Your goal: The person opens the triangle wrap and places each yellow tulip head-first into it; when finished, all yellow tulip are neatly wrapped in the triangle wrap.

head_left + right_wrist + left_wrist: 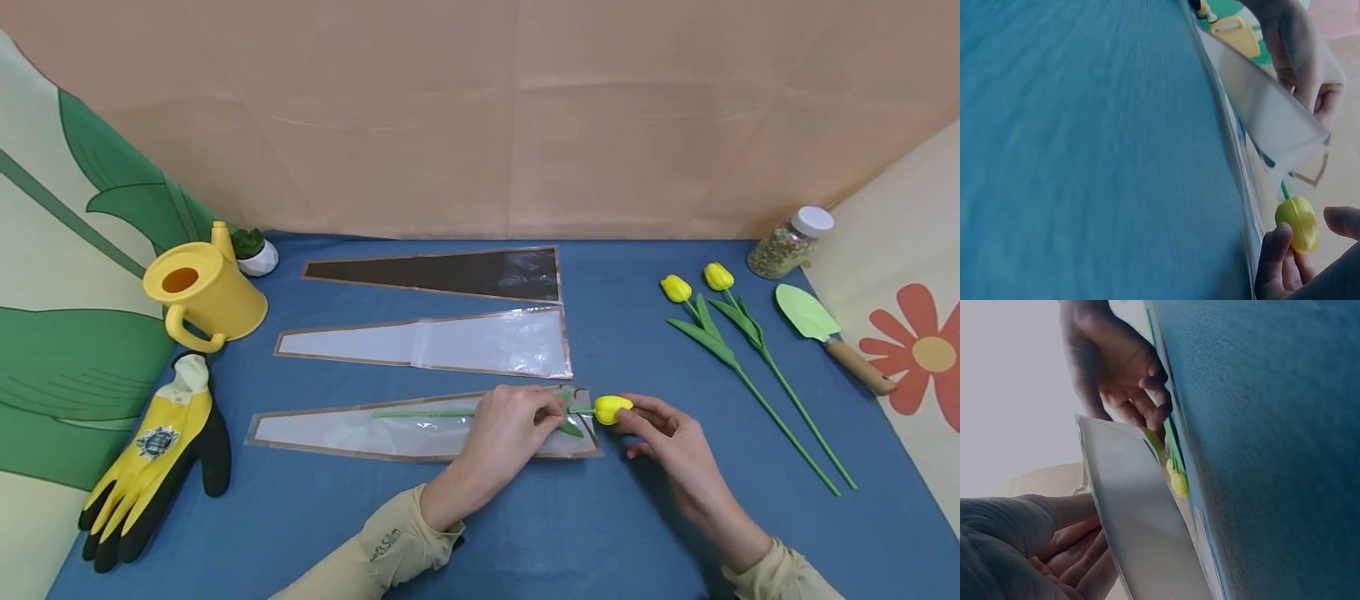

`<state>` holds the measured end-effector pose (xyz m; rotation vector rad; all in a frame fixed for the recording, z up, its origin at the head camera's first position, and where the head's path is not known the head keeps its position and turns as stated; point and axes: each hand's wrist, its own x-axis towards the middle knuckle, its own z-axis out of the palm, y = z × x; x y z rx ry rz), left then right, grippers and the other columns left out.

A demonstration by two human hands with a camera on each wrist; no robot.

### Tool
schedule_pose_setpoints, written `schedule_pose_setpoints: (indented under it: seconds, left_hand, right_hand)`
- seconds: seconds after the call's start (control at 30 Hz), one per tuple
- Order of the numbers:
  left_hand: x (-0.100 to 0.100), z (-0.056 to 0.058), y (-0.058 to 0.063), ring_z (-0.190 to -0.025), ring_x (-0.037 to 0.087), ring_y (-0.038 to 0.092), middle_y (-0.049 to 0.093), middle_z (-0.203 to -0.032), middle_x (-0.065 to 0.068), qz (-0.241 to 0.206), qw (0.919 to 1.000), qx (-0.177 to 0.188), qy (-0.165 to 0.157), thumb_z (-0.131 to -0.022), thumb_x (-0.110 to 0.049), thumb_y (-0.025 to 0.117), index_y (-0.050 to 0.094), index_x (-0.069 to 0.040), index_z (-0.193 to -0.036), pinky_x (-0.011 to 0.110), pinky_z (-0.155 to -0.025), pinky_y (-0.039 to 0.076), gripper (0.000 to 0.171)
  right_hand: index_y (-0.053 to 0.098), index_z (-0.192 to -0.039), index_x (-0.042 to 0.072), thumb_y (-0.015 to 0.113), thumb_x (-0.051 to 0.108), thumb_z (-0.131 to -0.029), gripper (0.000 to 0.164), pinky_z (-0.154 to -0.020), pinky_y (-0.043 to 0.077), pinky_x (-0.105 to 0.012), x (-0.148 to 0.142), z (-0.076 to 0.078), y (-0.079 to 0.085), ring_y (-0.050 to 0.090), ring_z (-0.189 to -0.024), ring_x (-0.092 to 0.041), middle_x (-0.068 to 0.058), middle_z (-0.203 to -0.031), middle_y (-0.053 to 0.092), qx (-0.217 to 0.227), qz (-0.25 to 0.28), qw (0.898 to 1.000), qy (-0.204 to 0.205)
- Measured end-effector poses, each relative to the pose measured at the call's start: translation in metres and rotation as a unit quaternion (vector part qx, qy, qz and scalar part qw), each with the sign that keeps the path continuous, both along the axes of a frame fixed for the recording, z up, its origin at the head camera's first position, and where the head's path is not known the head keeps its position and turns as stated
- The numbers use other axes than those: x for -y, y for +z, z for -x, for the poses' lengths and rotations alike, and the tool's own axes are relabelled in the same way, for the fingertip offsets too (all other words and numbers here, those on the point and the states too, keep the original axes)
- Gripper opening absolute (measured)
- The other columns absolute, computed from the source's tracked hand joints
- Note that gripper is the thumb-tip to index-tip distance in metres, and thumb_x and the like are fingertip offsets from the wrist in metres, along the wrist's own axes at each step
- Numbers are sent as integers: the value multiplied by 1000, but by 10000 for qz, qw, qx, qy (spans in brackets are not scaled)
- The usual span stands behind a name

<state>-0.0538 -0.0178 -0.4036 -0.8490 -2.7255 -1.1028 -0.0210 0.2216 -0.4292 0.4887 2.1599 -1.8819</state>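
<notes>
A clear-fronted flower sleeve [322, 433] with a brown border lies nearest in the head view. A yellow tulip [612, 409] lies with its green stem inside the sleeve and its bloom outside the wide end. My left hand [510, 425] pinches the sleeve's front layer near that opening; the wrist views show this whitish layer [1141, 512] lifted. Around the bloom [1297, 225], the fingers of my right hand [675, 450] curl loosely. The thumb stands just off it in the right wrist view. Part of the leaves is hidden behind my left hand.
Two more sleeves, one white [480, 343] and one black [450, 273], lie behind. Two yellow tulips [738, 367], a trowel [832, 337] and a jar [787, 242] are right. At left are a watering can [217, 292], a potted plant [257, 254] and a glove [157, 450].
</notes>
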Motion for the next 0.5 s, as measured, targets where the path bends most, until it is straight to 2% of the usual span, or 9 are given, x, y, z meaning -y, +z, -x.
schedule_pose_setpoints:
  seconds: [0.23, 0.4, 0.5]
  left_hand:
    - [0, -1, -2, -64, 9, 66, 79, -88, 1, -78, 9999, -103, -23, -90, -6, 86, 83, -10, -88, 16, -55, 43, 5]
    - [0, -2, -2, -66, 10, 67, 79, -87, 2, -62, 9999, -122, -5, -89, -6, 88, 83, -10, -89, 17, -57, 45, 5]
    - [0, -2, -2, -66, 9, 67, 79, -89, 2, -1, 9999, -135, 4, -89, -6, 88, 83, -10, -89, 17, -57, 45, 6]
  right_hand:
    - [60, -144, -3, 70, 27, -107, 49, -78, 62, -34, -10, -2, -1, 71, -99, -12, -3, -126, 71, -388, -335, 9986, 98]
    - [62, -140, -5, 70, 14, -106, 40, -85, 61, -31, -15, -4, -3, 71, -104, -8, -17, -136, 66, -912, -687, 9917, 593]
    - [61, -140, -8, 69, 5, -106, 37, -86, 61, -29, -17, -4, -4, 72, -102, -9, -25, -137, 64, -1055, -760, 9873, 910]
